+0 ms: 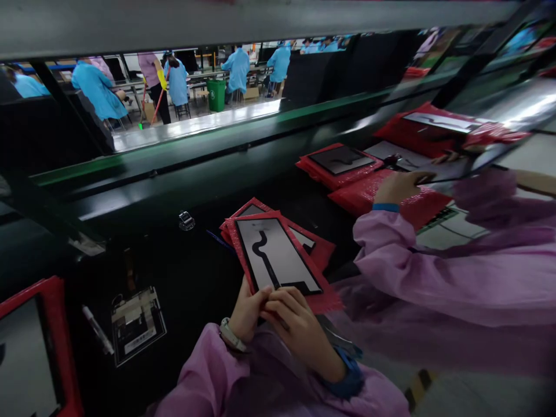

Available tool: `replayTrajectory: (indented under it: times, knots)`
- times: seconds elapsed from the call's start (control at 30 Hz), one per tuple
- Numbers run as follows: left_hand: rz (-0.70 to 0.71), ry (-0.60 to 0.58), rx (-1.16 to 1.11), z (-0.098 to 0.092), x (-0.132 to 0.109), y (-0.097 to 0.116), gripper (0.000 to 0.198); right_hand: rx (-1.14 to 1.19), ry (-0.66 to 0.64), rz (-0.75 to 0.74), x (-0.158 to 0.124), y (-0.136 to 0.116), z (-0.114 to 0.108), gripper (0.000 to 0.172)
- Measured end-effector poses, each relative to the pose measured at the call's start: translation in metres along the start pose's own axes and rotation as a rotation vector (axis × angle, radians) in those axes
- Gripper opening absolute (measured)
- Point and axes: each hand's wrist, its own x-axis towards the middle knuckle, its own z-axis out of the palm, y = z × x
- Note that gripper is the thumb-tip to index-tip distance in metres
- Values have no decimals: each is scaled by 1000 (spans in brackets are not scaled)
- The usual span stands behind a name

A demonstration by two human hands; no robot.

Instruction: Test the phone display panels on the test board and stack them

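Observation:
A flat display panel (pixel 284 249) with a black border and a grey-white face lies tilted on a red bubble-wrap pouch (pixel 243 258). A black curved strip (pixel 264 255) runs down its face to the near edge. My left hand (pixel 247 310) grips the near left corner of pouch and panel, thumb on top. Beside it, my right hand (pixel 293 324) is closed, fingers bent together at the panel's near edge by the strip's lower end. Whatever its fingertips pinch is hidden. Under the panel, a second red pouch with a panel (pixel 306 240) sticks out.
Left on the black bench lie a white marker (pixel 98 330), a small board assembly (pixel 138 324) and another red-wrapped panel (pixel 26 353). Ahead is a small metallic item (pixel 186 220). A co-worker's hand (pixel 397 188) and sleeve are at right, near stacked red pouches (pixel 339 168).

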Motion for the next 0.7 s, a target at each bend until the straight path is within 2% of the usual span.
replayTrajectory:
  times: [0.07, 0.13, 0.2, 0.27, 0.37, 0.43, 0.5, 0.6, 0.7]
  knots:
    - [2, 2, -11, -3, -8, 3, 64, 15, 43, 35, -1, 2, -9, 6]
    - [19, 21, -18, -9, -19, 7, 66, -4, 158, 132, -2, 7, -17, 9]
    - [14, 56, -27, -19, -35, 13, 72, 0, 285, 309, -4, 15, -20, 10]
    - [-12, 113, -42, -34, -53, 19, 80, 151, 304, 529, -5, 21, -16, 17]
    - [-50, 223, -43, -59, -81, 27, 90, 616, 101, 821, -4, 23, -2, 41]
    - [-66, 285, -17, -74, -97, 29, 93, 901, -57, 946, -3, 18, 9, 53]
    - [-71, 335, 23, -85, -109, 29, 93, 1102, -159, 1003, 0, 13, 21, 62]
    - [-57, 391, 96, -98, -119, 25, 89, 1279, -238, 1013, 5, 10, 37, 66]
    - [-17, 448, 203, -118, -123, 17, 71, 1347, -271, 1018, 12, 12, 49, 63]
